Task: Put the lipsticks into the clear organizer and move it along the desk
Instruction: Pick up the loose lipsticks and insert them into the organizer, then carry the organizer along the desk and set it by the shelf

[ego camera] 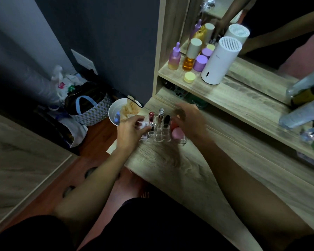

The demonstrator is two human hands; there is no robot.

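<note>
On the floor at the far left sit a patterned tote bag (87,113) and a white bin (116,113), just off the corner of the counter (170,165). The clear organizer (159,134) stands near that left corner, close to the counter's edge.

The left hand (130,132) rests at the organizer's left end, fingers curled around a small pale item there; what that item is cannot be told, since the fingers cover most of it. Next to them a red lipstick (151,117) stands upright in a back slot, then a silver-capped lipstick (160,115), then a black lipstick (167,120). The front rows of slots look empty.

At the organizer's right end lies a pink rounded thing (177,133), touching or just inside the clear tray; which one is unclear. The right hand (190,120) hovers over that end, blurred, with fingers loosely spread and gripping nothing that can be seen.

Farther right, on the shelf (234,98) above, stand small bottles and a white cylinder (218,62), well apart from the work.

Judging from this, the loading is partly done: three lipsticks are seated, and at least the item under the left hand seems not yet placed. With the organizer at the left corner, the move along the counter is probably not yet done.
</note>
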